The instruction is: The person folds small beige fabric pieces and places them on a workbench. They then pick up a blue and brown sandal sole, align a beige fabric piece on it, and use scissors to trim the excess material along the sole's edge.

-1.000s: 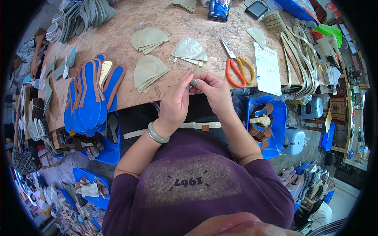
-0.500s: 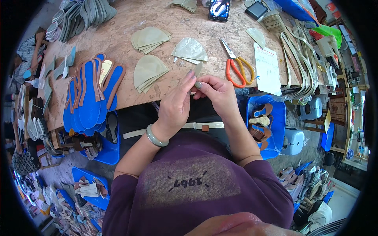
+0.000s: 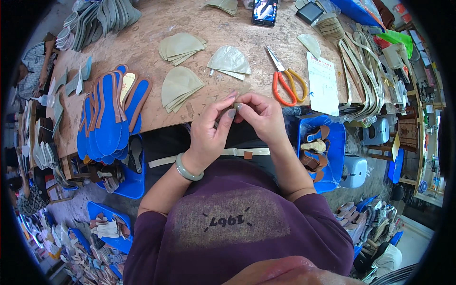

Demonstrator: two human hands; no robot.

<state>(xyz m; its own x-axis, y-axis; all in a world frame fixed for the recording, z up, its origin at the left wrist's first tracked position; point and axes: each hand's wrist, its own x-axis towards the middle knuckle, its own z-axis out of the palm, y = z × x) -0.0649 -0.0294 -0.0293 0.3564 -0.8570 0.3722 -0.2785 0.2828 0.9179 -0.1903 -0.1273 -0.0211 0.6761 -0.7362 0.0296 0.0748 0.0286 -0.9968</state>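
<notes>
Close together at the table's front edge, my left hand [image 3: 209, 124] and my right hand [image 3: 264, 118] pinch a small, thin greenish-beige piece [image 3: 244, 89]. Its tip sticks out above the fingertips; the rest is hidden by them. Just beyond lie a shiny pale half-round piece [image 3: 229, 59] and, to the left, two fanned stacks of matte beige half-round pieces, a nearer stack [image 3: 179, 87] and a farther stack [image 3: 179, 46]. Scissors [image 3: 287, 81] with orange and yellow handles rest to the right of my right hand, blades slightly parted.
Blue insoles with brown edging [image 3: 108, 116] are piled at the table's left. A written paper sheet [image 3: 323, 78], hanging pale straps [image 3: 368, 76] and a phone [image 3: 264, 12] lie right and far. Below the edge stands a blue bin [image 3: 333, 156] with sandals.
The piece between my fingers has tilted over to the right. My left thumb has come up beside my right thumb, and the left fingers have bent more.
</notes>
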